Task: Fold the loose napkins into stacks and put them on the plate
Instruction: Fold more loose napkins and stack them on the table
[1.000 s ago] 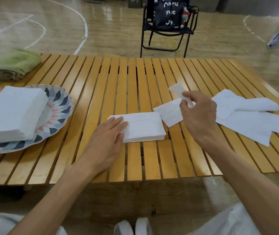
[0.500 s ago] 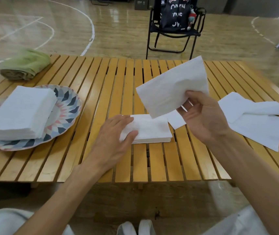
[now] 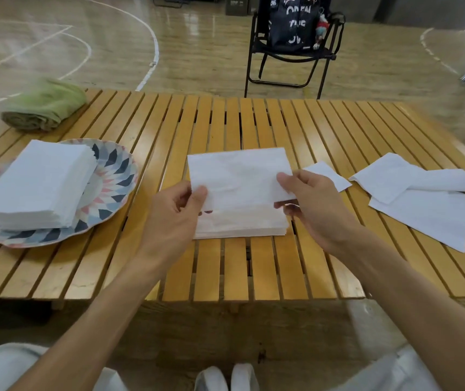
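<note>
At the far left of the slatted wooden worktop [image 3: 234, 272] lies a rolled green towel [image 3: 45, 105], a little blurred. Nearer, a round plate with a coloured geometric pattern [image 3: 112, 176] carries a thick stack of folded white napkins [image 3: 36, 187]; its left rim is cut off by the picture's edge. In the middle, the left hand [image 3: 175, 213] pinches the left edge of one white paper napkin [image 3: 239, 176] between thumb and curled fingers, and the right hand [image 3: 307, 204] pinches its right edge. This sheet is held just above a lower stack of folded white napkins [image 3: 242, 227], hiding most of it. To the right lie loose white napkins [image 3: 423, 204], overlapping, so their number is unclear.
</note>
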